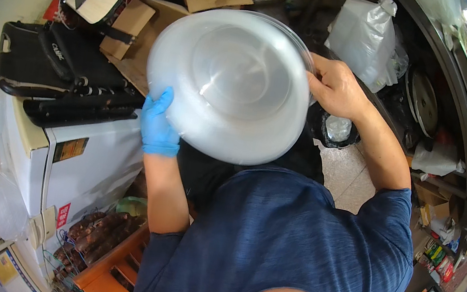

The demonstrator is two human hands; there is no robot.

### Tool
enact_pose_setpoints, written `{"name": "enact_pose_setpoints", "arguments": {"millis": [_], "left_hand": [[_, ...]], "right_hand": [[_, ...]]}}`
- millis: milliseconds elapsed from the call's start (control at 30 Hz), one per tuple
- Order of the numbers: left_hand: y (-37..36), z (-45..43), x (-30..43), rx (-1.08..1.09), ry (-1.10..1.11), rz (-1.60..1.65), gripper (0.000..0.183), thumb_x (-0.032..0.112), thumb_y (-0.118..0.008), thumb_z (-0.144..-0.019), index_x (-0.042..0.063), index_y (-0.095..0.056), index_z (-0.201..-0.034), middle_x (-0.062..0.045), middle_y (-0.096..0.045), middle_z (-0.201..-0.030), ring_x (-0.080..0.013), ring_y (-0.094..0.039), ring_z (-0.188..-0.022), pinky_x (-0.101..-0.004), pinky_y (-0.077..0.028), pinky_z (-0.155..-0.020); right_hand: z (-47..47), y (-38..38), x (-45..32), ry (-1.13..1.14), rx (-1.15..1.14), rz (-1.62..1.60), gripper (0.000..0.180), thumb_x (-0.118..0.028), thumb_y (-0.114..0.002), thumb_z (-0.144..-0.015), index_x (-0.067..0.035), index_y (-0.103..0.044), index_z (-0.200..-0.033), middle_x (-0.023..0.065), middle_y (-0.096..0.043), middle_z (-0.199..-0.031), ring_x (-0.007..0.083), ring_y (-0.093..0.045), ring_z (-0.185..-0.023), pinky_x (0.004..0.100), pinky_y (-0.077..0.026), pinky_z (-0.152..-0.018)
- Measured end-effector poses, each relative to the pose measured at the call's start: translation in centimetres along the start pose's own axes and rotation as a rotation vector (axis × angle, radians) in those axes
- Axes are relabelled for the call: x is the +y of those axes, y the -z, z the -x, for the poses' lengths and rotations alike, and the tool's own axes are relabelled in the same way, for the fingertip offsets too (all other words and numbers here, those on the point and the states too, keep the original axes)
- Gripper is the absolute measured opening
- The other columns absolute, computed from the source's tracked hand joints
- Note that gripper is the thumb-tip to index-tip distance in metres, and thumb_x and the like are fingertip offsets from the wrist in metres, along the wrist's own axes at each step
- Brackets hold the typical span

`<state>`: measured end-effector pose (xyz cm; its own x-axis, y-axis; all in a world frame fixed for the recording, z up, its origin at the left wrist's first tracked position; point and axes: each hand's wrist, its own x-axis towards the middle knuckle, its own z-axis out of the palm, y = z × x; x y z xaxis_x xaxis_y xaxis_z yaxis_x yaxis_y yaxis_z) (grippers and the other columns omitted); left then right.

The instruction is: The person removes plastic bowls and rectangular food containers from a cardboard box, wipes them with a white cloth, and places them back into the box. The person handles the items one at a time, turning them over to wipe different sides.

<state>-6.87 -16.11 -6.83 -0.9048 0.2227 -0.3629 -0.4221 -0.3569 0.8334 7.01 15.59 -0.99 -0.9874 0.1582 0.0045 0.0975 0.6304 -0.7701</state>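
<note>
In front of my chest is a large round translucent plastic bowl (239,102), tilted with its ringed base facing up toward me. Doubled rim lines show at its far right edge; whether more than one bowl is nested there I cannot tell. My left hand (159,124), in a blue disposable glove, grips the bowl's left side with the thumb on the outer wall. Bare, my right hand (336,86) pinches the rim at the right, its fingertips partly hidden behind the edge.
Open cardboard boxes (218,0) stand beyond the bowl. To the left, a folded black chair (48,61) rests on a white refrigerator (97,162). Dark sausages (100,235) lie by an orange plastic crate (108,269). Plastic bags (360,38) and metal shelving (461,84) line the right.
</note>
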Motion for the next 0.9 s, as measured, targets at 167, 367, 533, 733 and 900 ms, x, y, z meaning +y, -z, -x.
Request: {"name": "enact_pose_setpoints", "arguments": {"millis": [167, 367, 533, 733, 900], "left_hand": [[-0.7, 0.4, -1.7, 0.039, -0.11, -0.103, 0.046, 0.006, -0.067, -0.093, -0.001, -0.053, -0.136, -0.014, -0.063, -0.127, -0.0266, -0.063, -0.11, -0.0409, -0.052, -0.098], [0.4, 0.1, -3.7, 0.057, 0.089, -0.126, 0.046, 0.008, -0.063, -0.096, 0.0, -0.05, -0.14, -0.013, -0.061, -0.13, -0.0237, -0.059, -0.117, -0.0369, -0.051, -0.098], [3.7, -0.9, -7.9, -0.194, 0.436, -0.089, 0.043, 0.015, -0.06, -0.099, 0.0, -0.052, -0.139, -0.012, -0.062, -0.129, -0.0245, -0.062, -0.113, -0.038, -0.05, -0.1], [-0.1, 0.7, -12.6, -0.752, 0.458, 0.398, 0.051, 0.021, -0.058, -0.101, 0.0, -0.044, -0.145, -0.012, -0.056, -0.138, -0.0262, -0.057, -0.122, -0.0387, -0.047, -0.104], [-1.0, 0.5, -11.9, -0.703, 0.499, 0.413, 0.055, 0.025, -0.058, -0.1, 0.0, -0.041, -0.147, -0.012, -0.054, -0.141, -0.0267, -0.055, -0.124, -0.0397, -0.046, -0.106]], "right_hand": [[-0.4, -0.1, -1.0, -0.12, -0.135, -0.123, 0.029, -0.02, -0.057, -0.095, 0.0, -0.066, -0.114, 0.0177, -0.064, -0.075, 0.0232, -0.06, -0.066, 0.0367, -0.051, -0.069], [0.3, 0.0, -2.8, -0.17, -0.24, -0.325, 0.035, -0.02, -0.056, -0.098, 0.0, -0.064, -0.125, 0.0092, -0.067, -0.082, 0.0135, -0.058, -0.069, 0.0297, -0.051, -0.069], [0.2, 0.8, -3.8, 0.05, -0.307, -0.522, 0.048, -0.025, -0.064, -0.097, 0.002, -0.055, -0.136, 0.008, -0.066, -0.103, 0.0155, -0.061, -0.091, 0.0297, -0.052, -0.081], [-2.8, -1.2, -2.2, 0.286, -0.134, -0.102, 0.062, -0.035, -0.073, -0.091, 0.0, -0.054, -0.138, 0.0172, -0.057, -0.131, 0.0313, -0.055, -0.123, 0.0392, -0.044, -0.103], [-6.6, -2.1, -0.1, 0.095, -0.319, -0.263, 0.082, -0.047, -0.076, -0.085, -0.001, -0.047, -0.146, 0.0209, -0.054, -0.14, 0.0304, -0.052, -0.129, 0.0397, -0.04, -0.109]]}}
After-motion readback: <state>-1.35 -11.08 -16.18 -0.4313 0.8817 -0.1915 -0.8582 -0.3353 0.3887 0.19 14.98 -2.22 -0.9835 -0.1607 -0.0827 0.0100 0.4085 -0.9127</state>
